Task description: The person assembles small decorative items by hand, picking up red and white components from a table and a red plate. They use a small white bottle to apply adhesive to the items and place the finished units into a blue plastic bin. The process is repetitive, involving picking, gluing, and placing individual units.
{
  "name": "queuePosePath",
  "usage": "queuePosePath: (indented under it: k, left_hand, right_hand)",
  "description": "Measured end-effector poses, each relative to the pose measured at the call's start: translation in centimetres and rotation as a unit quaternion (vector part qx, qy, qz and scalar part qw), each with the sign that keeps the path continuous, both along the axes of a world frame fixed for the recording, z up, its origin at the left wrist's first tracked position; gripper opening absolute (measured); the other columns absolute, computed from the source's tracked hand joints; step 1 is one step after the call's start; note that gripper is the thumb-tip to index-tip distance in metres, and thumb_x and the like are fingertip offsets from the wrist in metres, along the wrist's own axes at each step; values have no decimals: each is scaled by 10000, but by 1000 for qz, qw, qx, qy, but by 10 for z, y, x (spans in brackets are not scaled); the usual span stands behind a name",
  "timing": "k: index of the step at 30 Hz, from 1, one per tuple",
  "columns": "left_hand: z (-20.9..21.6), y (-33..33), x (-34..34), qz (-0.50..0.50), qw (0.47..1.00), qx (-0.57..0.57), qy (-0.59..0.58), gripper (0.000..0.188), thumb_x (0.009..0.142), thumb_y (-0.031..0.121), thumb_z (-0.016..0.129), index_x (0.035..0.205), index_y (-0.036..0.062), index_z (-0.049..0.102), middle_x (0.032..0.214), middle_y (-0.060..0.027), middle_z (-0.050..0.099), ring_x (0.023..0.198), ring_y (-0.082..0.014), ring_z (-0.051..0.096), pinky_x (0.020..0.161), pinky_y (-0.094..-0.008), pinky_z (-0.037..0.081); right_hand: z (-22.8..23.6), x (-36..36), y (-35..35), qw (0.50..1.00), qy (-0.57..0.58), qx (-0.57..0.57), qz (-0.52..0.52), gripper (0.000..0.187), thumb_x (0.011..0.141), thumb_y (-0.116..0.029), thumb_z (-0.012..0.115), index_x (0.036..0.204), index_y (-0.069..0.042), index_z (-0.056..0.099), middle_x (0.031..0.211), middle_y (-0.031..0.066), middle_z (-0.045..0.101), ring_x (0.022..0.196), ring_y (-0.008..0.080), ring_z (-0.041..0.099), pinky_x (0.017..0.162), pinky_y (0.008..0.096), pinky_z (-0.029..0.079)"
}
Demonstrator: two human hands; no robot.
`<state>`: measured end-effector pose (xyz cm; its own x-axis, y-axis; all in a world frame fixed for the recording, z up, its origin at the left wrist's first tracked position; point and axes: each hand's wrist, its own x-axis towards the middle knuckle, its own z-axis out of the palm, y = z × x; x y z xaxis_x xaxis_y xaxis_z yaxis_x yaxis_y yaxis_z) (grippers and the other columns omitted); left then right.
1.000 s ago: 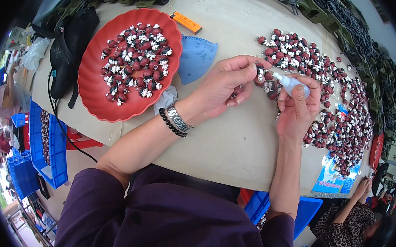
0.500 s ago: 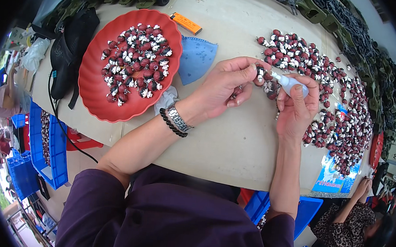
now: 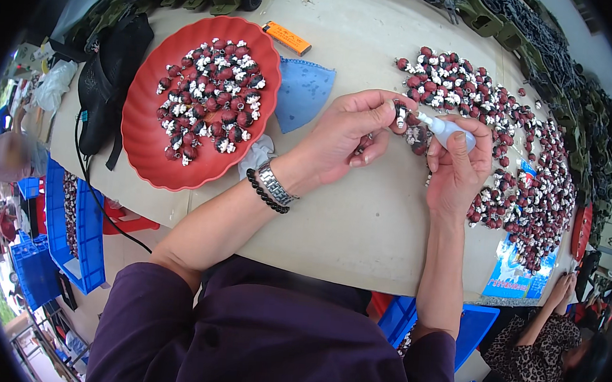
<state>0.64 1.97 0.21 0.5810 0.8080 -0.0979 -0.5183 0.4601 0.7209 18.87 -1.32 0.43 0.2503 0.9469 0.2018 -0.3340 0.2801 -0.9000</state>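
My left hand pinches a small dark red, black and white figurine between thumb and fingertips. Its curled lower fingers partly cover another small dark piece. In my right hand is a translucent white squeeze bottle. The bottle's pointed nozzle faces the figurine from the right, close to it; contact cannot be made out. Just beyond both hands spreads a large pile of like figurines. To the left, a red scalloped plate holds many more of them.
An orange box and a blue cloth lie right of the plate; a black bag lies left of it. Green toy vehicles line the far edge. Blue crates stand below the table. A co-worker sits at lower right.
Both hands stay in nearly the same place. The figurine has turned slightly in my left fingertips, and the nozzle has shifted a little. At far left, another person has moved.
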Motion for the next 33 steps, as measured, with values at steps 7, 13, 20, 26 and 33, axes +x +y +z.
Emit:
queuePosePath:
  k: [7,13,20,26,33]
  left_hand:
    - [-2,1,0,-4,1000,-6,-1,344,964,286,549,1173,15,590,888,10,589,462,-9,369,377,-180,237]
    - [-3,1,0,-4,1000,-11,1,347,967,287,542,1168,7,593,880,1,595,465,-12,377,373,-179,241]
    - [-4,1,0,-7,1000,-20,0,348,967,285,541,1169,8,597,870,-10,606,467,-19,386,365,-181,249]
    - [-4,1,0,-7,1000,-25,4,347,967,283,538,1170,8,598,873,-15,615,468,-23,393,364,-182,253]
    - [-6,1,0,-15,1000,-15,-6,348,968,284,538,1172,9,598,883,-17,623,473,-20,397,364,-178,259]
  right_hand:
    - [0,0,0,1000,-4,1,-3,187,890,-117,649,1015,-30,540,939,123,635,594,110,558,437,191,373]
    - [-1,0,0,1000,-6,-4,-7,191,891,-125,651,1015,-29,542,940,122,636,594,107,557,435,190,371]
    - [0,-1,0,1000,-10,-10,-11,197,891,-130,654,1016,-25,544,930,120,637,592,104,555,432,192,367]
    - [1,-1,0,1000,-7,-9,-10,189,891,-125,652,1012,-23,548,927,119,637,587,107,553,431,194,365]
    - [1,-1,0,1000,17,-14,-5,184,890,-112,644,1016,-24,541,935,128,641,584,112,555,426,191,368]
